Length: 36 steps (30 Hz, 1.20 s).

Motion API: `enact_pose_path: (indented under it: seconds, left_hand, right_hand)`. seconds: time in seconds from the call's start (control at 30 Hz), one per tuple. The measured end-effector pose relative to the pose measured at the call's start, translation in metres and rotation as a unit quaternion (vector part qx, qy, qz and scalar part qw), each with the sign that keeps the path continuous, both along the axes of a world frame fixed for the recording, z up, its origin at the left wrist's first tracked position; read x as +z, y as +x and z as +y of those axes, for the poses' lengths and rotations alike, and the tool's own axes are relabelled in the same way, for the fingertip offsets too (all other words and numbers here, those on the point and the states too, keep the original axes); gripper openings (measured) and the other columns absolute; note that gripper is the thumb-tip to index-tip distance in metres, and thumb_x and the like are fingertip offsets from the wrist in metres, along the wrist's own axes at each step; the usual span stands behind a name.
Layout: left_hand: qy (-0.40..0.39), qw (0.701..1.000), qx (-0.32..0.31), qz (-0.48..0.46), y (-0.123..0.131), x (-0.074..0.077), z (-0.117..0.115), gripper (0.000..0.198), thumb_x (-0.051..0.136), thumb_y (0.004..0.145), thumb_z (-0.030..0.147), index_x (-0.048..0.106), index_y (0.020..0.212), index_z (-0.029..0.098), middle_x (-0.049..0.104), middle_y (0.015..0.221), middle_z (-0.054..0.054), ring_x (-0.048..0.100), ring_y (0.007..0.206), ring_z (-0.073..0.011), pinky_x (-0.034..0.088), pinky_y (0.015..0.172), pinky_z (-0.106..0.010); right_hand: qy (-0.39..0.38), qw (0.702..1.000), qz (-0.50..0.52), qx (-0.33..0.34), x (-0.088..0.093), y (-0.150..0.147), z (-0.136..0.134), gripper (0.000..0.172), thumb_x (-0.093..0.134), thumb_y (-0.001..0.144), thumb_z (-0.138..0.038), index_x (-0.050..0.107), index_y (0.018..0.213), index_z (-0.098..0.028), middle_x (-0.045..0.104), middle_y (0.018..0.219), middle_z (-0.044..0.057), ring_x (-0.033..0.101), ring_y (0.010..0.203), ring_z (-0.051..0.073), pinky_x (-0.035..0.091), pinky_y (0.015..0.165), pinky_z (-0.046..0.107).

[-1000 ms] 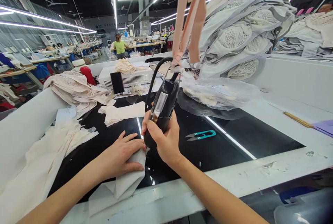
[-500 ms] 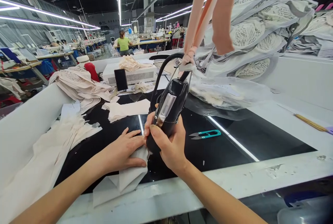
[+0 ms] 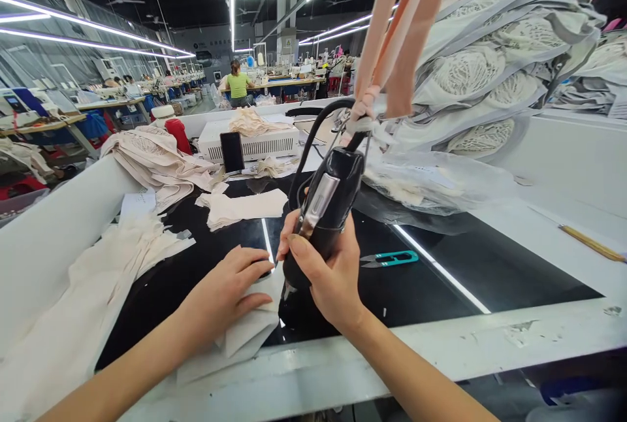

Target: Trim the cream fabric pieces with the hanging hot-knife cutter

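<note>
My right hand (image 3: pixel 328 265) is wrapped round a black corded handheld power tool (image 3: pixel 326 196), with a metal plate along its side. The tool stands tilted, lower end close to the black tabletop, and hangs by its top from peach fabric strips (image 3: pixel 386 36). Its working tip is hidden from me. To its left, my left hand (image 3: pixel 228 288) lies over a folded off-white fabric piece (image 3: pixel 249 330), fingers apart and slightly bent, fingertips close to the tool. Right of my right hand lie teal thread snips (image 3: pixel 392 259).
Cream fabric pieces (image 3: pixel 247 206) lie beyond my hands, with more fabric (image 3: pixel 88 298) along the left wall. A phone (image 3: pixel 232 151) leans on a white vented box (image 3: pixel 264 144). Stacked grey lace garments (image 3: pixel 470 76) and a plastic bag (image 3: pixel 441 180) are at right. A co-worker (image 3: pixel 238 85) sits far back.
The view has shifted slightly. My left fingers have bent and arched up over the fabric. The black tool in my right hand has moved a little to the right.
</note>
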<state>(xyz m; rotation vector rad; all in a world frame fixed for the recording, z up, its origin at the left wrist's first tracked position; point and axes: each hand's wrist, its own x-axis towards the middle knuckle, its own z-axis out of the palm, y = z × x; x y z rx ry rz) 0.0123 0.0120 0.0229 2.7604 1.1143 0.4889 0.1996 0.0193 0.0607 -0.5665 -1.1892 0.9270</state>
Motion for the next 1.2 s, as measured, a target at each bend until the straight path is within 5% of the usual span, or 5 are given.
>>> enact_pose_path:
  seconds: [0.1,0.23,0.63,0.83,1.2]
  left_hand:
    - [0.066,0.997,0.028,0.016,0.001,-0.006,-0.026,0.014,0.054,0.105,0.019,0.061,0.117,0.018,0.067,0.102,-0.007,0.067,0.09,-0.0244,0.06,0.08,-0.041]
    - [0.088,0.994,0.017,0.069,0.006,-0.016,-0.046,0.017,0.048,0.102,0.008,0.061,0.107,0.017,0.063,0.087,-0.004,0.062,0.074,-0.0229,0.058,0.066,-0.038]
    - [0.052,0.995,-0.078,0.034,-0.022,-0.007,-0.018,0.04,0.04,0.099,-0.003,0.06,0.126,0.02,0.07,0.125,-0.007,0.068,0.115,-0.0207,0.048,0.115,-0.045]
    - [0.046,0.998,-0.032,-0.013,-0.009,-0.01,0.003,0.037,0.045,0.097,-0.002,0.061,0.125,0.017,0.069,0.126,-0.01,0.066,0.12,-0.0206,0.057,0.105,-0.034]
    - [0.021,0.999,-0.025,-0.001,-0.001,-0.032,0.017,0.028,0.043,0.101,0.003,0.064,0.111,0.017,0.068,0.116,-0.008,0.066,0.113,-0.0218,0.06,0.099,-0.035]
  right_hand:
    - [-0.004,0.999,-0.042,-0.006,0.009,0.007,0.0,0.033,0.08,0.081,-0.032,0.052,0.097,-0.027,0.063,0.079,-0.005,0.059,0.059,0.012,0.053,0.055,0.029]
    - [0.007,0.996,-0.091,-0.006,0.021,0.012,-0.001,0.038,0.085,0.074,-0.032,0.05,0.087,-0.026,0.063,0.074,-0.004,0.058,0.059,0.013,0.051,0.051,0.028]
    - [0.005,0.998,-0.061,-0.03,0.015,0.008,-0.005,0.031,0.076,0.081,-0.025,0.052,0.102,-0.028,0.066,0.077,-0.006,0.063,0.056,0.013,0.056,0.053,0.029]
    - [0.011,1.0,-0.028,-0.008,0.006,0.012,-0.001,0.03,0.078,0.084,-0.029,0.053,0.101,-0.029,0.065,0.08,-0.004,0.059,0.057,0.013,0.056,0.05,0.028]
    - [0.02,0.999,-0.04,0.0,-0.002,0.033,-0.013,0.034,0.079,0.088,-0.036,0.058,0.115,-0.031,0.063,0.084,-0.001,0.063,0.062,0.014,0.059,0.052,0.029]
